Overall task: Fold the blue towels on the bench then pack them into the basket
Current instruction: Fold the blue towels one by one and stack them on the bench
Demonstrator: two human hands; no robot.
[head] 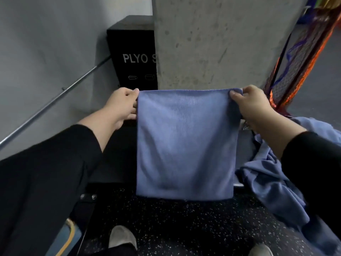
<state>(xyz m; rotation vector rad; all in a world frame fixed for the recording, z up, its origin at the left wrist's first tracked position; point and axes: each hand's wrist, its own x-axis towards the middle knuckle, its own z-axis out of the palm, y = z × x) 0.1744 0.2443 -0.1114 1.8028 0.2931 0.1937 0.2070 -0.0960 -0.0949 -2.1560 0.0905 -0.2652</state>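
Fingers (232, 93) of both hands are pinched on a smooth blue towel's (185, 143) top corners; "PLYO S" is read on the black box (132, 58) at eleven o'clock.

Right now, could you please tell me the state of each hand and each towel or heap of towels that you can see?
Left hand: pinching the held towel's top left corner.
Right hand: pinching its top right corner.
Held towel: lifted, hanging flat and spread between the hands.
Pile of blue towels: crumpled and unfolded, at the right.

We are raising both arms forward, left hand (124, 104) and right hand (251, 103) pinching the blue towel (185, 143) by its top corners.
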